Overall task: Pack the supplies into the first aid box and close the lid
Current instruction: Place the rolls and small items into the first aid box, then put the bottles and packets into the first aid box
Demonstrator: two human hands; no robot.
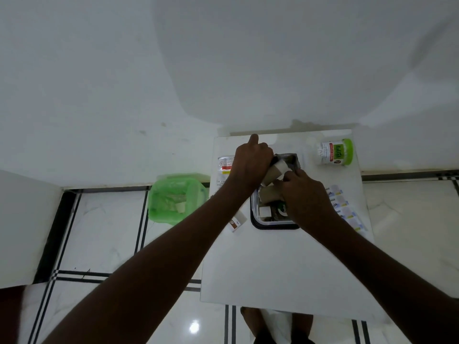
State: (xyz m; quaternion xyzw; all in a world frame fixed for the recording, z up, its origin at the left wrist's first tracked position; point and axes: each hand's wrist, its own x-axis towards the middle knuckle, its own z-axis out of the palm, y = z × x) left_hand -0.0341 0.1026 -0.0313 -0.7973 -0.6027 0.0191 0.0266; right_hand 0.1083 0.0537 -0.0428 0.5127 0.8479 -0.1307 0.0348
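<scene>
white table (285,264) against a white wall. one first aid box (273,225) at its middle, lid open. your left hand (250,165) grips one bandage roll (275,171) over the box; right hand (301,192) pinches its near end. outside: one swab jar (335,152), one plaster strip (345,209), one small carton (238,220).
</scene>
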